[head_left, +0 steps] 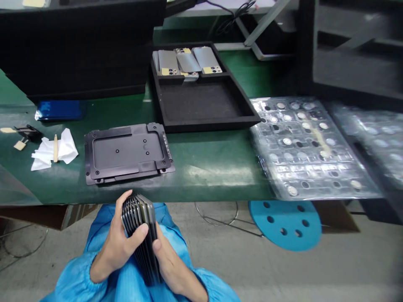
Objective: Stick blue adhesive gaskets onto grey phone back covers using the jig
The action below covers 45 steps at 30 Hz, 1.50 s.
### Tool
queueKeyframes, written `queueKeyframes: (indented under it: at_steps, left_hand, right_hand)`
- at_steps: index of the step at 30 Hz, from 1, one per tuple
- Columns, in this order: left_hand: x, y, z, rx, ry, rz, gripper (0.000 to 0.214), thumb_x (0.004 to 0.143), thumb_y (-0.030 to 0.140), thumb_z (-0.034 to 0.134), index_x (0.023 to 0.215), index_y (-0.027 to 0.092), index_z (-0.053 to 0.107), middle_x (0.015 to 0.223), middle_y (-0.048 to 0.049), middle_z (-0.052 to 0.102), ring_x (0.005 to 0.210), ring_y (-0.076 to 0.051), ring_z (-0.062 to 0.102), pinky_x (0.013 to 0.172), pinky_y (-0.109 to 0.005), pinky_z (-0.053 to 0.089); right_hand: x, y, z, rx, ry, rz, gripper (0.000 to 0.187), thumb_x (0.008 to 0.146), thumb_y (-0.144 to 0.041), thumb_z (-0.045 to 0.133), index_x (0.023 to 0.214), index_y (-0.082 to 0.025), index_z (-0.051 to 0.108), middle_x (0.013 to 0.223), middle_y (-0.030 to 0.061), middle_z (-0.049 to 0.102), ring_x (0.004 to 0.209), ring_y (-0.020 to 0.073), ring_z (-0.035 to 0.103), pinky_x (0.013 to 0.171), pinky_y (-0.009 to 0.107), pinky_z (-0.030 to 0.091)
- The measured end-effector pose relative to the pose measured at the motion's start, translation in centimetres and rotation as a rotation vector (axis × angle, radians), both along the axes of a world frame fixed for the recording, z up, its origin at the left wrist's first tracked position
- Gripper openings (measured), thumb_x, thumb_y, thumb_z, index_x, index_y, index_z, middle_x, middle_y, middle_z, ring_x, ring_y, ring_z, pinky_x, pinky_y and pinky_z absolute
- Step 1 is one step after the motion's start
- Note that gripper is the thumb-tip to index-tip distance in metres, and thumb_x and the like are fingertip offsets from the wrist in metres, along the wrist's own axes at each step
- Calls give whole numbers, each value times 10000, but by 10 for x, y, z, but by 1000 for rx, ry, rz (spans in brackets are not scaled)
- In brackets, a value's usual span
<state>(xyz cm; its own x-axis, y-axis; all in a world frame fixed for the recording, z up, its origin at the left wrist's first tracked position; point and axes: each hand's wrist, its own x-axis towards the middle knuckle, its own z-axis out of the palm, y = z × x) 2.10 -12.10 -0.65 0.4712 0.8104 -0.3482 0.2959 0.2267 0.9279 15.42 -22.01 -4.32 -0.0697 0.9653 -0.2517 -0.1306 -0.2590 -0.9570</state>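
A stack of dark phone-shaped panels [141, 239] with rounded corners and shiny edges is held above my lap, just off the near table edge. My left hand [121, 243] wraps round its left side, the thumb lying across the near face. On the stack's right side, my right hand [168, 256] presses with its thumb on the edge; its other fingers are hidden behind the panels. Beyond the hands, a black metal fixture plate [129, 151] with a shallow phone-shaped recess lies on the green table [208, 180].
A black tray [201, 102] holds silver phone backs [187, 62] in its far compartment. Clear plastic blister trays [302, 167] with round parts lie at right. White cloth [67, 144], a wooden stick [56, 149] and a blue film-wrapped item [59, 110] are at left. A blue stool [286, 222] stands below.
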Motion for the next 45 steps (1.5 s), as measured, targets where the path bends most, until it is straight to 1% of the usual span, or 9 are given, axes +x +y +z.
queueKeyframes:
  at_steps: [4,11,16,19,26,32,36,41,45]
  left_hand:
    - [0,1,2,-25,-12,-4,760,889,504,643,1479,194,279,1283,-109,668,1152,-259,659,1036,-395,504]
    - [1,2,5,-61,-19,-8,761,885,491,655,1475,192,278,1349,-118,646,1205,-256,646,1065,-374,495]
    - [1,3,6,-90,-43,-11,751,900,493,645,1480,197,271,1368,-124,642,1234,-262,640,1077,-383,493]
    - [1,3,6,-108,-58,-14,746,910,493,635,1487,202,262,1347,-122,657,1234,-266,642,1074,-396,497]
    - [2,2,8,-138,-54,-22,790,894,504,655,1497,197,248,1341,-127,664,1246,-279,632,1078,-406,495]
    - [2,6,10,-165,-76,-35,834,897,553,636,1529,192,227,1437,-145,599,1313,-296,588,1131,-416,447]
    - [2,7,12,-178,-91,-36,839,897,553,634,1528,181,224,1395,-146,629,1339,-306,563,1153,-430,425]
    - [1,7,11,-195,-104,-42,820,911,516,636,1531,196,205,1385,-141,634,1328,-296,571,1155,-442,418]
    - [1,6,10,-202,-119,-23,824,906,537,634,1517,187,206,1361,-134,645,1298,-280,590,1139,-424,431]
  right_hand:
    - [2,0,-1,-8,-9,-2,698,1017,-661,263,1618,-307,242,1687,34,311,1558,242,278,1286,447,224]
    - [2,4,2,7,10,6,818,948,-725,429,1612,-282,250,1648,57,389,1519,262,363,1255,416,300]
    - [3,3,4,-19,-13,18,717,1017,-657,308,1615,-266,249,1664,52,360,1522,226,357,1266,389,274]
    - [3,2,4,-29,-16,9,722,1014,-666,299,1611,-261,262,1656,62,374,1515,235,371,1263,397,281]
    - [3,7,1,23,7,13,837,925,-712,514,1585,-245,293,1585,102,466,1460,301,445,1195,432,392]
    - [11,6,5,20,-13,17,758,969,-699,410,1582,-258,337,1589,92,470,1450,310,459,1208,437,377]
    - [14,5,7,-9,-19,-3,768,955,-732,380,1560,-259,395,1523,94,550,1452,320,458,1221,460,358]
    - [14,4,4,-3,-16,17,909,866,-826,444,1545,-222,409,1505,131,555,1412,349,498,1180,472,410]
    - [11,4,2,-26,-34,0,834,905,-754,488,1546,-229,392,1516,126,541,1393,338,516,1164,470,428]
